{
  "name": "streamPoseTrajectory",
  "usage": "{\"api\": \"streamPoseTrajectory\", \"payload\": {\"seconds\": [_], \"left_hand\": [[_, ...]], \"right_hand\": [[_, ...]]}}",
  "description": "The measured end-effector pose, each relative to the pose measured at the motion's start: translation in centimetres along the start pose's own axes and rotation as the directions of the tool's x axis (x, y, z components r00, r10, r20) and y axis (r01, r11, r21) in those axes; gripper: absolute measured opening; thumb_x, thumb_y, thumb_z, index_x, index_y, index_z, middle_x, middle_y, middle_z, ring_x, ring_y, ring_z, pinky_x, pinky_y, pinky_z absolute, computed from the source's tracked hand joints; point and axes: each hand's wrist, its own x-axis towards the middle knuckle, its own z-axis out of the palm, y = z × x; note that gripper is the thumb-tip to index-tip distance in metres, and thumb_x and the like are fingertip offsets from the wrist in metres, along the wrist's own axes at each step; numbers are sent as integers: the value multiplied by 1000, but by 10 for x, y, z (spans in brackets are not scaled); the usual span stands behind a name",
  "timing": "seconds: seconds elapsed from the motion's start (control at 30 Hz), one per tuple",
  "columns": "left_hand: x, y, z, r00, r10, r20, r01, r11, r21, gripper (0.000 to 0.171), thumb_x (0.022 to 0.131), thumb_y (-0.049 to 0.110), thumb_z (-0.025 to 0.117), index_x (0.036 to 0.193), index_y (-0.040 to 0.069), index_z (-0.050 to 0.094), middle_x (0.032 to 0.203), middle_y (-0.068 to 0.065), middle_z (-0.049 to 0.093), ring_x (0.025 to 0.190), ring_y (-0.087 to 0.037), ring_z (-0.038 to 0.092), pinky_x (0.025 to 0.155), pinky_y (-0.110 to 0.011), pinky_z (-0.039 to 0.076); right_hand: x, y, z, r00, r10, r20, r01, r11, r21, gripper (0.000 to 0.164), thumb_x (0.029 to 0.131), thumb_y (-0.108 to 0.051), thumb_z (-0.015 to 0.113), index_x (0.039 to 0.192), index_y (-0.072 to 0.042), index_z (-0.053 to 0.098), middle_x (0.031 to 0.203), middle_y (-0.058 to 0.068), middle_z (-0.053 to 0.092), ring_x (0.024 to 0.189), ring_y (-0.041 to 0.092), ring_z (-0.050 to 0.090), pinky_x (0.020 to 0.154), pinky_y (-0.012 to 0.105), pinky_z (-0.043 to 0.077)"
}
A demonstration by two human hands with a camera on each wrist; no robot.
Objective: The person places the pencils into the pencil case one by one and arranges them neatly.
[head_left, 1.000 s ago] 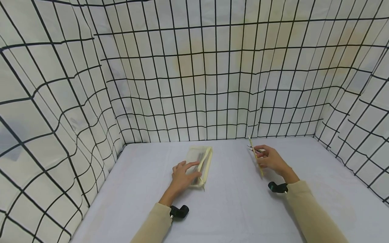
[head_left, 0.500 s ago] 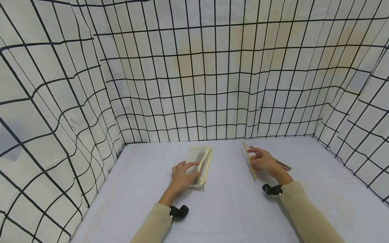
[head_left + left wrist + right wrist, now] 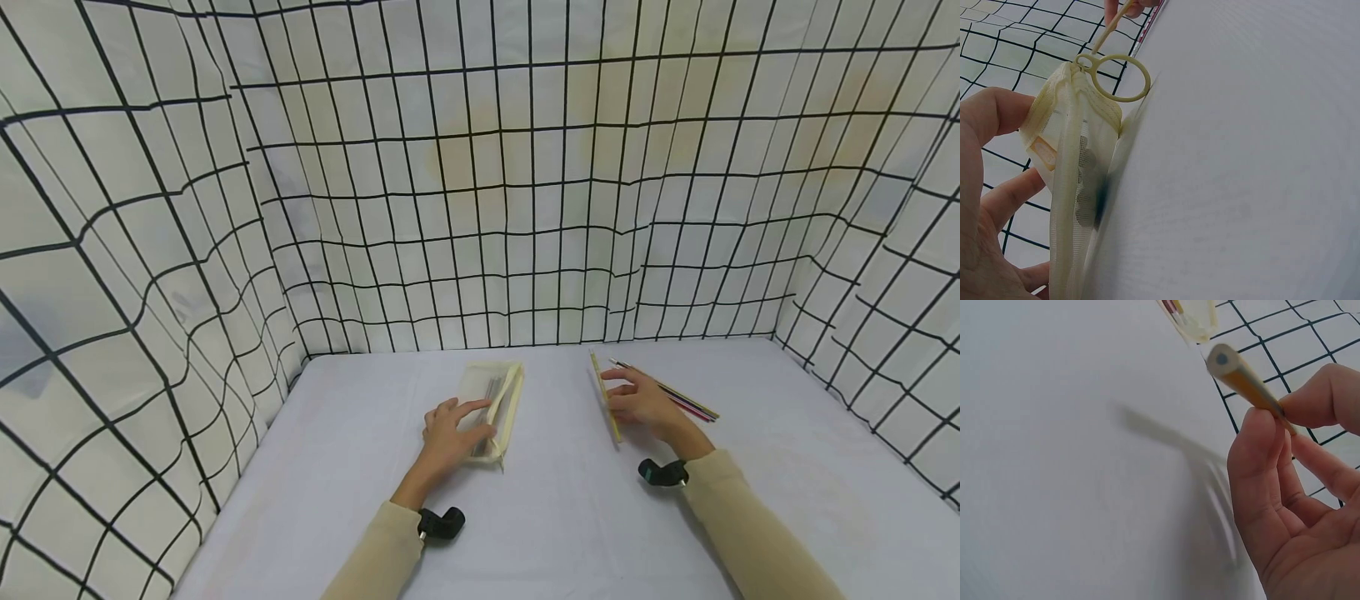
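A pale yellow, see-through mesh pencil case (image 3: 513, 408) lies on the table left of centre, with dark, thin things showing through it. My left hand (image 3: 446, 432) holds it at the zip side, thumb and forefinger spread along the edge. In the left wrist view the case (image 3: 1063, 187) stands up between the fingers, and a ring-shaped zip pull (image 3: 1125, 98) sticks out at its end. My right hand (image 3: 647, 406) pinches a yellow pencil (image 3: 604, 397) between thumb and fingertips. The right wrist view shows the pencil's flat end (image 3: 1222, 359) toward the camera, above its shadow.
Several coloured pencils (image 3: 697, 407) lie in a loose bundle behind and to the right of my right hand. A white cloth covers the table (image 3: 555, 517). White walls with a black grid net (image 3: 525, 208) stand behind and at both sides.
My right hand has moved left with the yellow pencil, nearer to the pencil case. The pencils on the table, mostly hidden by it before, now show more. My left hand has stayed put.
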Motion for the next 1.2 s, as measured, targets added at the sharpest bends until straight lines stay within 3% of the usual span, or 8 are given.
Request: {"api": "streamPoseTrajectory", "payload": {"seconds": [0.27,0.47,0.87,1.2], "left_hand": [[-1,0,0,1000,3,-1,-3,1000,8,47,87,40,73,133,28,69,160,-27,34,146,-49,20,111,-73,18],[0,0,0,1000,4,0,-4,1000,17,48,87,40,73,133,28,69,160,-28,34,146,-50,20,111,-73,19],[1,-2,-2,1000,-5,-10,6,1000,20,48,87,40,73,133,28,69,160,-27,33,146,-49,20,111,-71,19],[2,0,1,1000,-13,-5,14,999,31,48,86,41,73,132,29,69,160,-26,34,146,-48,22,112,-73,20]], "right_hand": [[-1,-1,13,1000,-2,19,1,998,64,54,92,-1,66,144,-3,51,120,21,65,84,15,65,72,29,57],[-2,-8,27,996,-5,88,-3,995,99,53,95,-2,64,145,-2,49,117,21,66,83,15,64,72,29,56],[-6,-25,69,987,43,157,-53,997,64,50,92,-7,67,141,-6,55,112,15,71,81,15,61,69,29,53],[-1,-31,91,980,61,189,-76,995,70,52,91,-7,66,142,-6,54,106,11,70,79,15,60,68,28,54]]}}
